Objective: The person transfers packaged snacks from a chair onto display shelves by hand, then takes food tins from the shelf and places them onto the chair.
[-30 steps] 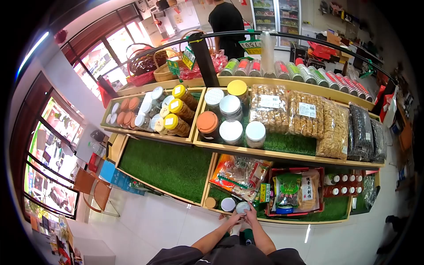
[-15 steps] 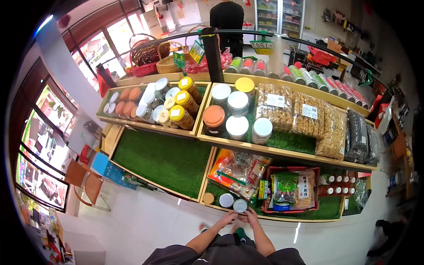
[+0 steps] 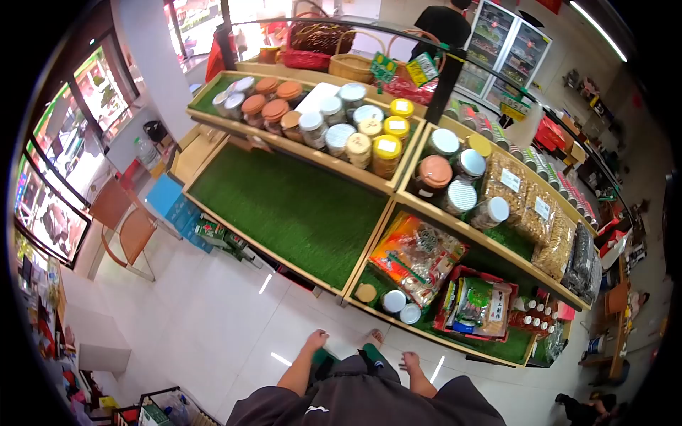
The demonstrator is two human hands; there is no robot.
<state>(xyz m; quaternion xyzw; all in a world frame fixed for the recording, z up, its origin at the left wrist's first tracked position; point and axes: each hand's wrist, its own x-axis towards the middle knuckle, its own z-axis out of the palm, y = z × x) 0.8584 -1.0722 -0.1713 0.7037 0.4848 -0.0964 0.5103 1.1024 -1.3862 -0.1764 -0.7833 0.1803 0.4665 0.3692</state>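
Observation:
My left hand (image 3: 317,339) hangs over the floor in front of the lower shelf, with loosely bent fingers and nothing in them. Lower right, my right hand (image 3: 410,363) is also free of any object, its fingers a little apart. Both hands are away from the shelf. Nearest to them stands a jar with a silver-grey lid (image 3: 410,313) at the shelf's front edge. Beside it are a white-lidded jar (image 3: 393,301) and a tan-lidded jar (image 3: 366,292). Flat bags of packaged food (image 3: 415,255) lie behind these jars.
A red-edged box (image 3: 442,323) of food packets and several small red bottles (image 3: 533,323) stand further right. The upper shelf holds jars (image 3: 387,153) and bags of dried goods (image 3: 503,186). Left are a brown chair (image 3: 131,231) and blue boxes (image 3: 170,202). A person (image 3: 444,27) stands behind the display.
Both hands have let go of the silver-lidded jar and drawn back from the shelf, moving apart. My view has turned, so the display now tilts down to the right.

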